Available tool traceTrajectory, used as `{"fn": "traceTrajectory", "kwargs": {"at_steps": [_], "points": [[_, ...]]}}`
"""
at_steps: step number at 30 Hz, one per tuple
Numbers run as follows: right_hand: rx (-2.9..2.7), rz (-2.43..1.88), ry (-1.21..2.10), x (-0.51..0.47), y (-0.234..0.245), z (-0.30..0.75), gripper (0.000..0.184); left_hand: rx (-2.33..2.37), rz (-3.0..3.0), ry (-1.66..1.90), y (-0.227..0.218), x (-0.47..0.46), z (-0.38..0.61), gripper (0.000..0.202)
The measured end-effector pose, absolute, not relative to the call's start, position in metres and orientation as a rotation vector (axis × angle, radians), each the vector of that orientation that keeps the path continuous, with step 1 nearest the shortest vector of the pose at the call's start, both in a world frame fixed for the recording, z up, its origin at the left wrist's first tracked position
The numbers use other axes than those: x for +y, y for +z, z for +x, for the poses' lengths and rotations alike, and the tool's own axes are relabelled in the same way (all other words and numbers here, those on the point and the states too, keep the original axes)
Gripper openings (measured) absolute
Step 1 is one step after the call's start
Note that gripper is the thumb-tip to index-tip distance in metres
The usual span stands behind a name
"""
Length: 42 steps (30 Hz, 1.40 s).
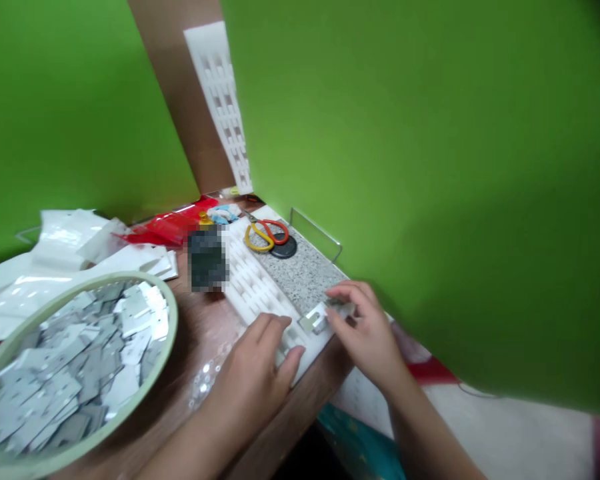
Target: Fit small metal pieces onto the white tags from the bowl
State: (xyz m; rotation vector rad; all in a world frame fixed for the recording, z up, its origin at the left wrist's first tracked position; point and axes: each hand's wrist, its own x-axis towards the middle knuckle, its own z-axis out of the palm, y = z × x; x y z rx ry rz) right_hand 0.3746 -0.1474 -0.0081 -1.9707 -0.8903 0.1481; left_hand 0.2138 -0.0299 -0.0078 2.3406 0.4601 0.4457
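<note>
My left hand (257,357) lies over the near end of a white slotted strip (253,277), fingers and thumb apart, with nothing visible in its grasp. Between the thumb and fingers of my right hand (367,327) is a small shiny metal piece (316,319), held at the strip's near right corner. Part of that piece is hidden behind my fingers. To the left, a pale green basin (174,333) holds many flat silver-grey metal plates (75,373).
Scissors (266,235) with yellow and red handles lie on a black disc (285,248) on a speckled slab (305,273). Small clear bits (203,383) are scattered on the brown table (180,413). White plastic sheets (75,253) lie behind the basin. A green wall (430,147) rises behind.
</note>
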Motion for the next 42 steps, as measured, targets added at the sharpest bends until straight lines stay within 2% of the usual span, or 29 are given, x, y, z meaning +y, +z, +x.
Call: {"fn": "traceTrajectory", "kwargs": {"at_steps": [4,7,10,16,23,31,35,42], "points": [[-1.115,-1.847,0.093,-0.142,0.004,0.328,0.011,0.549,2.210,0.360,0.001,-0.032,0.141,0.011],[-1.524,-1.666,0.395,-0.124,-0.007,0.281,0.021,0.705,2.108,0.056,0.001,-0.035,0.090,0.012],[-1.738,-1.660,0.631,-0.097,-0.032,0.246,0.028,0.917,2.031,-0.133,-0.004,-0.034,0.051,0.016],[-1.785,-1.891,0.674,-0.065,-0.054,0.232,0.020,1.179,1.958,-0.049,-0.014,-0.020,0.004,0.020],[-1.993,-1.680,0.863,-0.073,-0.041,0.196,0.013,1.159,2.088,-0.166,-0.013,0.000,-0.044,0.014],[-2.259,-1.704,0.585,-0.065,-0.054,0.147,0.010,1.287,2.012,-0.019,-0.021,-0.019,-0.063,0.010],[-2.259,-1.644,0.568,-0.062,-0.058,0.129,0.008,1.324,2.014,0.069,-0.032,-0.027,-0.058,0.011],[-2.292,-1.632,0.377,-0.058,-0.072,0.101,0.016,1.339,1.979,0.155,-0.037,-0.027,-0.060,0.012]]}}
